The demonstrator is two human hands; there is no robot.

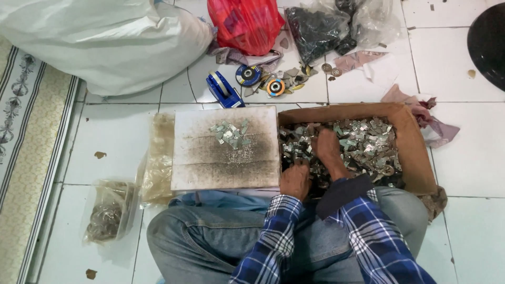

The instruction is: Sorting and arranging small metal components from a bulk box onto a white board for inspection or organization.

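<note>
Head view: both hands are sunk in a cardboard box [413,142] of small metal pieces [368,139].
Left hand [294,180] is curled, right hand [327,147] loosely spread on them; any grasp cannot be told.

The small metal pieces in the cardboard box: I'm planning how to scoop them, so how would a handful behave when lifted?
The metal pieces lie loose and jumbled, so a handful would probably shift and spill between fingers. They look thin and flat, likely stiff, light singly but heavy in bulk. Both the left hand and right hand dig in.
</note>
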